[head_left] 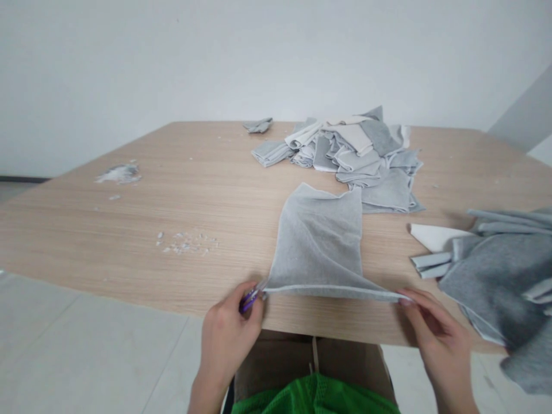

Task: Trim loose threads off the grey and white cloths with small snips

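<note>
A grey cloth (321, 241) with a pale stitched edge lies on the table, its near edge drawn straight between my two hands. My left hand (235, 325) is closed around small purple-handled snips (250, 300), their metal tips pointing at the cloth's near left corner. Whether those fingers also pinch that corner I cannot tell. At the other end, my right hand (437, 328) pinches the near right corner between thumb and fingers, pulling it out to the right.
Folded grey and white cloths form a heap (357, 149) at the back of the wooden table (194, 195). Another pile of cloths (495, 276) hangs over the front edge at right. Lint scraps (190, 242) and a small lint mound (121, 172) lie at left.
</note>
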A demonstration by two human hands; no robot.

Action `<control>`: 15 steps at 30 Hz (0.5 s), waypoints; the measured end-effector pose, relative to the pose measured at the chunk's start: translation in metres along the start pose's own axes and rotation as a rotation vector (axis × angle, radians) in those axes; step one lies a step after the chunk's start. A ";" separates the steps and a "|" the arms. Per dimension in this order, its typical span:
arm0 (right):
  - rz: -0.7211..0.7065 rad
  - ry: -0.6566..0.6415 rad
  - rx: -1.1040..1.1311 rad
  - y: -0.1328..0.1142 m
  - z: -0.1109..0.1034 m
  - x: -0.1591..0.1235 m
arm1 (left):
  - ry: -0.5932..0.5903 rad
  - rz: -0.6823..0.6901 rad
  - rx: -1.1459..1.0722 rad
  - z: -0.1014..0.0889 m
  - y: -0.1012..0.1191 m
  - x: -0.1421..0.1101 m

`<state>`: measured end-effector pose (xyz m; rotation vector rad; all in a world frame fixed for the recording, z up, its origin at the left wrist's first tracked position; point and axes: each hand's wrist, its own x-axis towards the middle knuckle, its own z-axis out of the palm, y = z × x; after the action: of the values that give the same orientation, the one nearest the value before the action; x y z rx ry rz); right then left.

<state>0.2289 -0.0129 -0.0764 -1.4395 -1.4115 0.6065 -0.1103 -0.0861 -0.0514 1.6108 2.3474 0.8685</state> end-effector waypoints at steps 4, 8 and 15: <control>0.076 0.054 0.034 0.004 -0.001 0.002 | -0.162 0.012 -0.025 -0.009 0.000 0.010; 0.190 0.105 0.100 0.015 -0.002 0.004 | -0.222 -0.025 -0.190 -0.015 0.002 0.017; 0.114 0.214 0.163 0.033 0.001 0.008 | -0.345 -0.019 -0.476 -0.029 -0.001 0.030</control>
<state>0.2439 0.0000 -0.1035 -1.4158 -1.0946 0.6059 -0.1357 -0.0705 -0.0226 1.4012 1.7553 0.9625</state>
